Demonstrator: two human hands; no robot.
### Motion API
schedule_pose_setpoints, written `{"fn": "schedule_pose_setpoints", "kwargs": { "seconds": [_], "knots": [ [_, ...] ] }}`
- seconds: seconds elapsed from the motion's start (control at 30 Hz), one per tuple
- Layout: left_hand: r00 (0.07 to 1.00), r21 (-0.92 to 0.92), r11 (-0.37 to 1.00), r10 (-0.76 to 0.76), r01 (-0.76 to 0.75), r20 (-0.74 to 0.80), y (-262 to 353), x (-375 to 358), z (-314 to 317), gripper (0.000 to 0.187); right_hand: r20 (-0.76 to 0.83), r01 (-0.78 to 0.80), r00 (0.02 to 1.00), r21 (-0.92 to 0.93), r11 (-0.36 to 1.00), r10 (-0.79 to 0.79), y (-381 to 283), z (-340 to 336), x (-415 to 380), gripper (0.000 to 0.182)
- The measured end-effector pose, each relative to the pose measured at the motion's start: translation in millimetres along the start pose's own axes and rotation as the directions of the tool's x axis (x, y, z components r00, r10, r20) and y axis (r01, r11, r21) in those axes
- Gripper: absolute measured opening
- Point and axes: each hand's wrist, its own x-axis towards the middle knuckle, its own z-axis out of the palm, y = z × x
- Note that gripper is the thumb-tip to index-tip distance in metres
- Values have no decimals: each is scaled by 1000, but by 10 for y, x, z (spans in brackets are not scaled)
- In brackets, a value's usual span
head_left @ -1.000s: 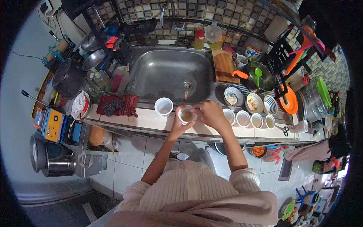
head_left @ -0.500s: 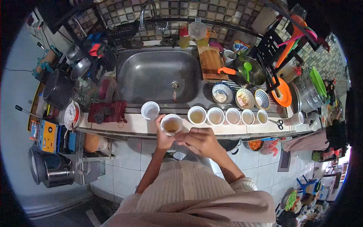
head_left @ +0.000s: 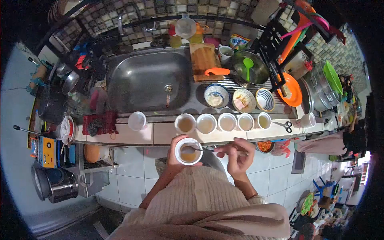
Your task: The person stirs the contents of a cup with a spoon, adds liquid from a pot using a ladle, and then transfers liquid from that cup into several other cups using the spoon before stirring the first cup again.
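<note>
**A cup and spoon held in two hands before a kitchen counter**

A white cup (head_left: pixel 187 163) is gripped at its side by the left hand (head_left: pixel 172 157), with the fingers curled around the wall. It is held clear of the counter (head_left: pixel 164 138), in front of the person's body, and its mouth is turned up to the camera. A brownish liquid (head_left: pixel 188 157) is contained in it. The handle of a metal spoon (head_left: pixel 209 150) is pinched in the closed fingers of the right hand (head_left: pixel 241 157); its bowl end is placed inside the cup.

Beyond the hands, a row of five cups (head_left: pixel 207 132), also filled with liquid, is set along the counter's edge. Another white cup (head_left: pixel 137 121) is stood apart to the left. To the right of the row, scissors (head_left: pixel 285 126) are laid near a further cup (head_left: pixel 306 121). Three bowls (head_left: pixel 216 105) are arranged behind the row, beside the sink (head_left: pixel 144 86).
</note>
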Motion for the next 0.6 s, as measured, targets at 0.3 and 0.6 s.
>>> {"fn": "schedule_pose_setpoints", "kwargs": {
  "seconds": [0.3,0.6],
  "knots": [
    [995,133,988,70,-79,71,7,395,854,82,-243,-47,970,-90,995,24,249,-720,124,17],
    [999,325,946,-1,14,-40,116,506,1293,79,-254,-384,869,195,903,425,458,-1135,352,15]
  ]
}}
